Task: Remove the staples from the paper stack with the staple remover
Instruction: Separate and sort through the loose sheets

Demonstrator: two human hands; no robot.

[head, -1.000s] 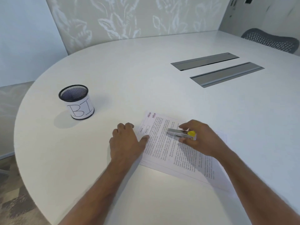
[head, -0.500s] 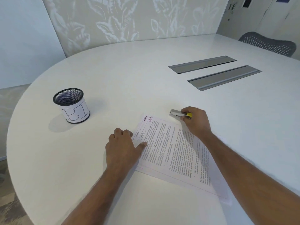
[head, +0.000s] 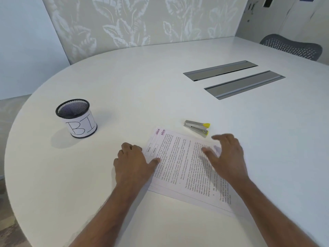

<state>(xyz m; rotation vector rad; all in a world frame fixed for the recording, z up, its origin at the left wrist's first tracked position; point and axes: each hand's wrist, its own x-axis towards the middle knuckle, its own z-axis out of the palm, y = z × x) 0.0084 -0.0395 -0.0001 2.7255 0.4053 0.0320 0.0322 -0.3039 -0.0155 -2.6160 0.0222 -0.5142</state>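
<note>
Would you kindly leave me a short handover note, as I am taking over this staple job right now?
Left hand: rests at the left edge of the paper stack, thumb pressing on the top sheet.
Right hand: open, empty, blurred, over the stack's right part.
Staple remover: lies on the table just beyond the stack's far edge, in no hand.
Done: the top sheets sit offset at the far corner, so a staple there may be out; no staple is visible.
Left: check the stack for remaining staples and pull any you find.

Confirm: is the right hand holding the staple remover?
No, the staple remover lies alone on the table, apart from the open right hand.
</note>
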